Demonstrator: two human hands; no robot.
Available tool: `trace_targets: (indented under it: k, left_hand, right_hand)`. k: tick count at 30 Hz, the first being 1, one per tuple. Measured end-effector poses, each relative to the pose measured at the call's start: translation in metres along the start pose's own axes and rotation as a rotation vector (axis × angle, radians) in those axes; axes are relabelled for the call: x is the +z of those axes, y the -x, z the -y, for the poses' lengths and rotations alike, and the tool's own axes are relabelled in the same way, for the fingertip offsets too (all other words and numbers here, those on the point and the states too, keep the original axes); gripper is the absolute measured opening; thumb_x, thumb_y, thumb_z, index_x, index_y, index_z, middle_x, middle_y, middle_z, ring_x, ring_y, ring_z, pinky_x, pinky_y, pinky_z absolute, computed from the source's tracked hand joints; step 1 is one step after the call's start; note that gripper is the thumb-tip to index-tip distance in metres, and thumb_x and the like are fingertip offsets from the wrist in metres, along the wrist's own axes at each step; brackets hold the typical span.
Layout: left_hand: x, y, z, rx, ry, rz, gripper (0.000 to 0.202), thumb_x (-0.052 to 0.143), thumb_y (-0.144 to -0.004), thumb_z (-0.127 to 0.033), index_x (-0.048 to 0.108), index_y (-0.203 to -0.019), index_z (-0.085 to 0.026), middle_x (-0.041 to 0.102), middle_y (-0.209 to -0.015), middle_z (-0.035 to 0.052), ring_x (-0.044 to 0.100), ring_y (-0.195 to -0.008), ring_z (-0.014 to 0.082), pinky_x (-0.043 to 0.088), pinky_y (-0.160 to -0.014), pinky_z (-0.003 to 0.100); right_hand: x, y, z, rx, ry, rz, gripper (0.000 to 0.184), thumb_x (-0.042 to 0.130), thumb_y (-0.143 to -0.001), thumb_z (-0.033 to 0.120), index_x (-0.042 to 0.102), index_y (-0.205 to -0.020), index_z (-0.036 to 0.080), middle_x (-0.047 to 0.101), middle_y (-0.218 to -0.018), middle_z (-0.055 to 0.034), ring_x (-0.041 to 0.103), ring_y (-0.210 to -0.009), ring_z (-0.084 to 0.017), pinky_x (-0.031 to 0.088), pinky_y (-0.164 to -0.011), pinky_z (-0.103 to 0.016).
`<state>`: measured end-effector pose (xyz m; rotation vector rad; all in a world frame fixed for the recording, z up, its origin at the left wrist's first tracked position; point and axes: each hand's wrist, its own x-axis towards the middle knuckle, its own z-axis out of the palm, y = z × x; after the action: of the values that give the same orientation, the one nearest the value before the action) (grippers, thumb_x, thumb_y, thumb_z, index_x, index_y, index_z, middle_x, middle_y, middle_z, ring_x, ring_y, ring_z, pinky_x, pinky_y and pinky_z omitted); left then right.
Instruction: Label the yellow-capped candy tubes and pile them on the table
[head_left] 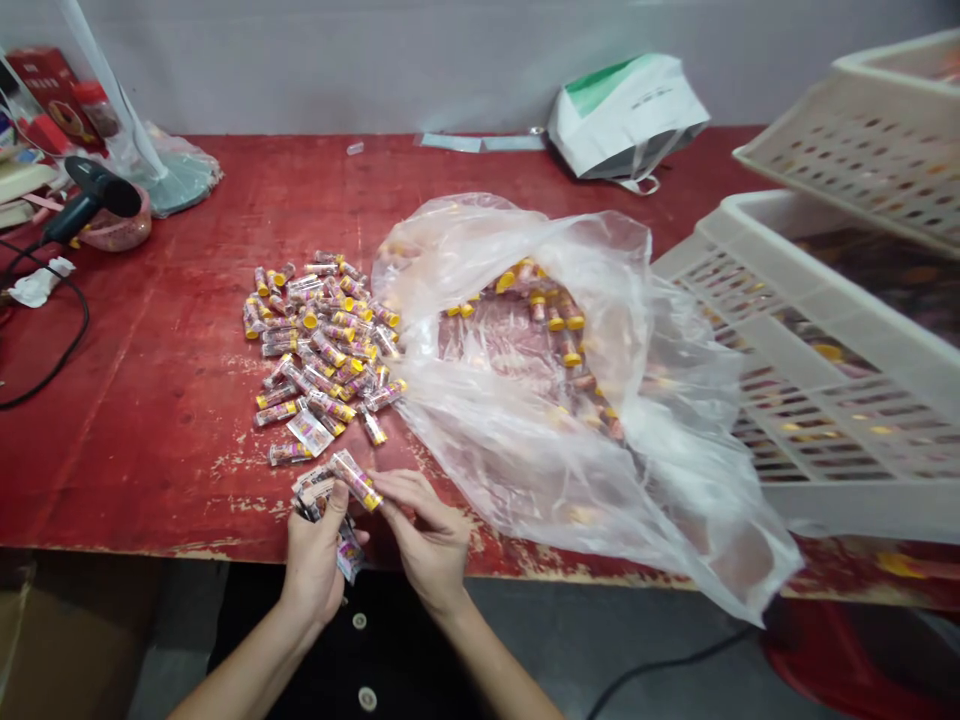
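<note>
Your left hand [319, 560] is closed on a bunch of wrapped tubes [321, 497]. Your right hand [429, 535], half open, pinches 1 yellow-capped tube [355, 480]. Both work at the red table's front edge [150, 549], with a loose tube pile [319, 335] just ahead and a clear plastic bag [592, 480] close right.

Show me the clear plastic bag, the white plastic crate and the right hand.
Clear plastic bag [540, 470]: head view, on the film near the bag's lower edge.
White plastic crate [825, 285]: head view, on the lower crate's rim.
Right hand [427, 535]: head view, on the back of the hand.

Red table [142, 420], pale flecks; yellow-capped tubes [322, 335].
</note>
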<state>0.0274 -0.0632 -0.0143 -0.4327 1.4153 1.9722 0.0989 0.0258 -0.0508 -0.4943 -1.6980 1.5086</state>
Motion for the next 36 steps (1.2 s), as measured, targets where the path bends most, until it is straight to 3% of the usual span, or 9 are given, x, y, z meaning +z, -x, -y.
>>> trace_targets:
  k: [6, 11, 13, 18, 21, 25, 29, 32, 36]
  left_hand:
    - [-0.022, -0.018, -0.021, -0.009, 0.109, -0.080, 0.043, 0.086, -0.061, -0.031, 0.066, -0.096, -0.016, 0.063, -0.073, -0.0005, 0.058, -0.059, 0.0078, 0.040, -0.043, 0.015]
    - [-0.040, -0.027, -0.036, 0.059, 0.152, -0.098, 0.040, 0.086, -0.059, -0.021, 0.067, -0.093, -0.014, 0.059, -0.070, -0.0023, 0.052, -0.056, 0.0050, 0.034, -0.040, 0.012]
    - [-0.041, -0.027, -0.036, 0.055, 0.127, -0.093, 0.038, 0.086, -0.061, -0.022, 0.066, -0.092, -0.014, 0.059, -0.070, -0.0017, 0.051, -0.056, 0.0049, 0.032, -0.040, 0.012]
    - [-0.026, -0.020, -0.023, -0.020, 0.112, -0.053, 0.041, 0.086, -0.061, -0.033, 0.068, -0.092, -0.014, 0.064, -0.080, 0.0025, 0.048, -0.054, 0.0036, 0.027, -0.038, 0.012]
    - [-0.013, -0.019, -0.016, 0.014, 0.071, -0.014, 0.039, 0.088, -0.057, -0.030, 0.068, -0.086, -0.014, 0.060, -0.072, -0.0007, 0.046, -0.053, 0.0035, 0.027, -0.039, 0.012]
    - [-0.006, -0.020, -0.018, 0.096, -0.239, 0.085, 0.039, 0.088, -0.054, -0.027, 0.070, -0.086, -0.013, 0.058, -0.063, -0.0016, 0.047, -0.051, 0.0062, 0.031, -0.042, 0.015]
    - [-0.005, -0.016, -0.021, 0.126, -0.457, 0.188, 0.045, 0.088, -0.054, -0.030, 0.071, -0.092, -0.014, 0.061, -0.064, 0.0003, 0.046, -0.050, 0.0075, 0.031, -0.041, 0.016]
    - [0.004, -0.008, -0.013, 0.086, -0.356, 0.157, 0.041, 0.085, -0.060, -0.038, 0.069, -0.088, -0.013, 0.049, -0.055, -0.0040, 0.038, -0.047, 0.0059, 0.019, -0.038, 0.014]
    - [0.029, 0.007, 0.008, 0.015, -0.108, 0.167, 0.040, 0.089, -0.055, -0.030, 0.061, -0.080, -0.016, 0.048, -0.063, -0.0059, 0.038, -0.050, 0.0038, 0.023, -0.040, 0.013]
  right_hand:
    - [0.013, -0.072, -0.013, -0.168, 0.291, -0.179, 0.030, 0.061, -0.088, 0.018, 0.068, -0.117, 0.024, 0.068, -0.115, -0.0096, 0.060, -0.110, -0.025, 0.048, -0.097, -0.045]
    - [0.043, -0.099, -0.014, -0.503, 0.734, 0.575, 0.032, 0.059, -0.084, 0.008, 0.070, -0.111, 0.022, 0.064, -0.110, -0.0115, 0.053, -0.103, -0.025, 0.046, -0.086, -0.040]
    - [0.047, -0.093, -0.019, -0.559, 0.843, 0.696, 0.026, 0.060, -0.086, 0.009, 0.072, -0.105, 0.022, 0.064, -0.110, -0.0115, 0.051, -0.103, -0.026, 0.043, -0.087, -0.041]
    - [0.022, -0.057, -0.024, -0.619, 0.627, 0.361, 0.034, 0.053, -0.093, 0.013, 0.071, -0.111, 0.034, 0.067, -0.089, -0.0039, 0.052, -0.091, -0.020, 0.040, -0.088, -0.041]
    - [-0.001, -0.036, -0.006, -0.597, 0.472, 0.366, 0.042, 0.057, -0.088, 0.013, 0.067, -0.119, 0.038, 0.068, -0.097, -0.0037, 0.055, -0.095, -0.022, 0.044, -0.090, -0.042]
    - [-0.019, -0.034, 0.024, -0.161, 0.272, 0.367, 0.052, 0.060, -0.088, 0.019, 0.052, -0.139, 0.026, 0.063, -0.121, -0.0107, 0.058, -0.110, -0.024, 0.048, -0.096, -0.045]
    - [-0.028, -0.053, 0.032, 0.196, 0.074, 0.527, 0.044, 0.073, -0.081, 0.028, 0.064, -0.124, 0.019, 0.073, -0.091, -0.0043, 0.067, -0.079, -0.017, 0.056, -0.073, -0.030]
    - [-0.029, -0.058, 0.031, 0.197, 0.057, 0.213, 0.011, 0.072, -0.081, 0.024, 0.077, -0.090, 0.018, 0.073, -0.081, -0.0038, 0.067, -0.075, -0.016, 0.054, -0.069, -0.027]
    - [-0.018, -0.042, 0.032, 0.130, 0.058, -0.160, 0.005, 0.070, -0.082, 0.020, 0.073, -0.079, 0.018, 0.070, -0.076, -0.0036, 0.065, -0.074, -0.016, 0.052, -0.069, -0.027]
